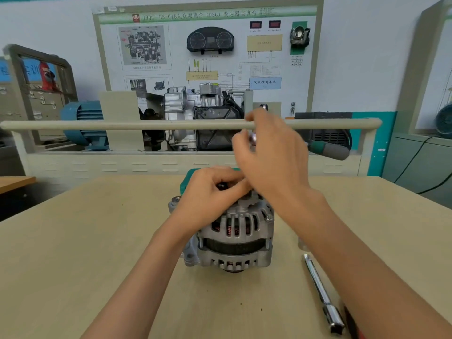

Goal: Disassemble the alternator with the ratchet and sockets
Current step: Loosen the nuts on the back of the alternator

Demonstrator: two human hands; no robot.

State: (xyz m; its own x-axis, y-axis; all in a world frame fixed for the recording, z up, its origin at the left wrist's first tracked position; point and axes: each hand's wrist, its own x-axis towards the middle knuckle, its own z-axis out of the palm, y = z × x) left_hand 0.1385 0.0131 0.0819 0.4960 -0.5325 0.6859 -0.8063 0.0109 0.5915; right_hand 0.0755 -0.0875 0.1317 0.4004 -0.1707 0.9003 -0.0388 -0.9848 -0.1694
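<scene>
A silver alternator [234,238] stands on the beige table [85,241], copper windings showing through its vents. My left hand [210,194] sits on its top with fingers curled, pinching a small dark part there. Above it my right hand [271,155] grips a ratchet; the green and grey handle [330,149] sticks out to the right and the metal head shows between the fingers. Whether a socket sits on the ratchet is hidden by my hands.
A chrome extension bar with a socket end [322,294] lies on the table at the right. A green case [193,174] sits behind the alternator. Beyond the table stands a training bench with a rail [122,124], a gearbox [195,118] and a display board.
</scene>
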